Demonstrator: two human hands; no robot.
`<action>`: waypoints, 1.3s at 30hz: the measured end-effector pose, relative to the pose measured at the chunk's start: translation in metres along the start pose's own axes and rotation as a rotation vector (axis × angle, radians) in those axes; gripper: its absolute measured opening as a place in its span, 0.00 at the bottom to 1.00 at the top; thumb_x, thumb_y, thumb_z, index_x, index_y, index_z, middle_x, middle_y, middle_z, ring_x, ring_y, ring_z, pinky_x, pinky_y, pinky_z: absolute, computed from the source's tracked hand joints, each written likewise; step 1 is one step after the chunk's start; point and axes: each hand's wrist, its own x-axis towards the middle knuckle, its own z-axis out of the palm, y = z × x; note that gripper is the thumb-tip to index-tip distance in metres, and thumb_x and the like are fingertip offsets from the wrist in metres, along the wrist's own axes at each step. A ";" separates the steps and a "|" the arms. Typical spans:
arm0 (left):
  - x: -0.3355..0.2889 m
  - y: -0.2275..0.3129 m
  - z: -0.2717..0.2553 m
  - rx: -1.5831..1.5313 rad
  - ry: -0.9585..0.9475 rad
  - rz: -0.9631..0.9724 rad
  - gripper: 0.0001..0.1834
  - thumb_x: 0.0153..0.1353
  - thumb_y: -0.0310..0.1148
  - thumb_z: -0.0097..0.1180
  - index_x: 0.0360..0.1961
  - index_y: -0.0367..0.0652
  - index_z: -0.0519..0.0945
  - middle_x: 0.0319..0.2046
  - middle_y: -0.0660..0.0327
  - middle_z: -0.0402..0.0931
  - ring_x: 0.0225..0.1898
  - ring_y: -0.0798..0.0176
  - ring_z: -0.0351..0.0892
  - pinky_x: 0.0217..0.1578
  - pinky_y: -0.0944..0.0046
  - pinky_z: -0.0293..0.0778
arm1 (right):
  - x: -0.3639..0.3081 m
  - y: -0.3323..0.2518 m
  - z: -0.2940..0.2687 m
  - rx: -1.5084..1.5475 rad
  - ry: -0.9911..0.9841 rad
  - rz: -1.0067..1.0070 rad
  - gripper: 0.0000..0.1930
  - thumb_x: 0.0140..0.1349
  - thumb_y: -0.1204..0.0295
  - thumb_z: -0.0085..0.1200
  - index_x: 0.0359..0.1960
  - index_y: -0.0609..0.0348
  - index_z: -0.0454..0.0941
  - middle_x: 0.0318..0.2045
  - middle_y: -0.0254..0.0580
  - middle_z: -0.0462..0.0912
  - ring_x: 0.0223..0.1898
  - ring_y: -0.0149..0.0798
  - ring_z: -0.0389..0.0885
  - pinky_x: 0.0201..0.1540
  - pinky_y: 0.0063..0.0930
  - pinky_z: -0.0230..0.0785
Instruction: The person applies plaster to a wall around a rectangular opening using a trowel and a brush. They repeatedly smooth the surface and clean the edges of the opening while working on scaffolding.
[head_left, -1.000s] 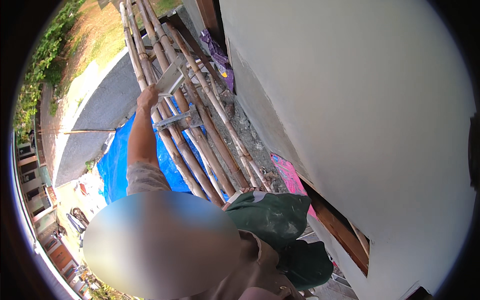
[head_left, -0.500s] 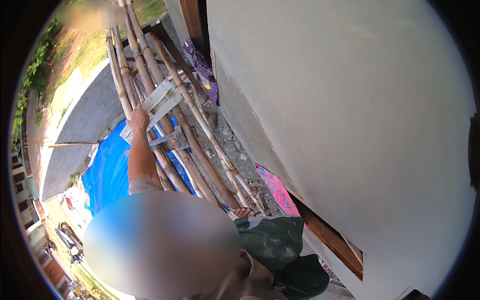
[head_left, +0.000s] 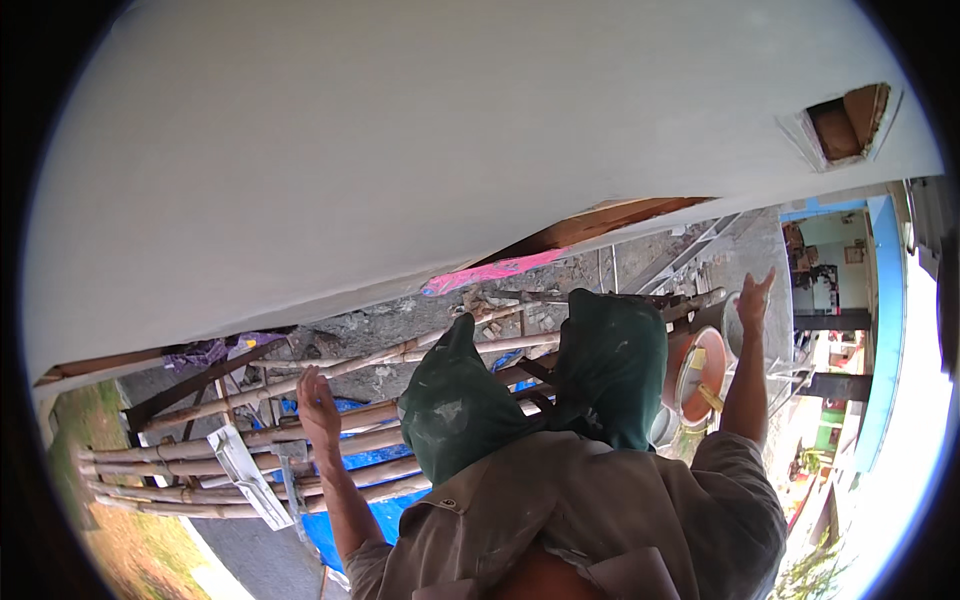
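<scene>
My left hand [head_left: 318, 408] is raised above the bamboo poles [head_left: 140, 467], fingers stretched out and holding nothing. To its left, a white float-like board with a raised bar [head_left: 247, 480] lies across the poles. Between that board and my left forearm is a grey T-shaped tool [head_left: 290, 455]; its exact kind is unclear. My right hand [head_left: 755, 297] is held out at the far right with spread fingers, also holding nothing. Both hands appear apart from the pale smooth wall [head_left: 400, 130]. My knees in dark green trousers [head_left: 610, 360] are bent between my arms.
The wall has a square opening [head_left: 845, 125] at upper right and a long wood-framed gap [head_left: 600, 222] low down. Beneath the poles hangs blue tarp [head_left: 375, 522]. A pink sheet [head_left: 495, 272] lies along the wall's foot. A round orange-brown container [head_left: 697, 372] stands near my right arm.
My view has swung right, toward the wall. My left hand has come away from the white board, which stays on the poles. My right hand has come into view.
</scene>
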 end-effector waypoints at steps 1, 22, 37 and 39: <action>0.007 0.034 0.019 -0.152 -0.131 -0.041 0.16 0.69 0.35 0.48 0.49 0.34 0.76 0.43 0.44 0.78 0.45 0.49 0.79 0.45 0.57 0.73 | -0.001 -0.028 -0.005 0.158 0.018 0.187 0.37 0.67 0.58 0.49 0.71 0.58 0.45 0.60 0.67 0.64 0.57 0.56 0.71 0.55 0.47 0.67; 0.087 0.359 0.090 0.082 -0.971 0.556 0.17 0.68 0.31 0.45 0.53 0.34 0.74 0.50 0.52 0.76 0.53 0.55 0.75 0.56 0.59 0.66 | -0.266 0.075 0.049 0.149 -0.673 0.867 0.17 0.61 0.59 0.49 0.42 0.58 0.81 0.43 0.56 0.81 0.50 0.54 0.79 0.54 0.44 0.69; 0.050 0.462 0.197 0.184 -1.104 0.945 0.16 0.63 0.35 0.55 0.50 0.38 0.76 0.48 0.51 0.77 0.50 0.46 0.75 0.52 0.53 0.68 | -0.209 0.109 0.038 -0.452 -1.333 0.497 0.14 0.59 0.68 0.52 0.46 0.50 0.82 0.47 0.41 0.83 0.50 0.41 0.81 0.50 0.38 0.71; 0.047 0.467 0.218 0.143 -1.123 1.043 0.17 0.62 0.36 0.55 0.49 0.39 0.77 0.48 0.51 0.78 0.50 0.46 0.75 0.52 0.52 0.68 | -0.198 0.112 0.013 -0.426 -1.396 0.465 0.16 0.53 0.65 0.59 0.45 0.50 0.82 0.46 0.40 0.84 0.49 0.41 0.82 0.49 0.38 0.73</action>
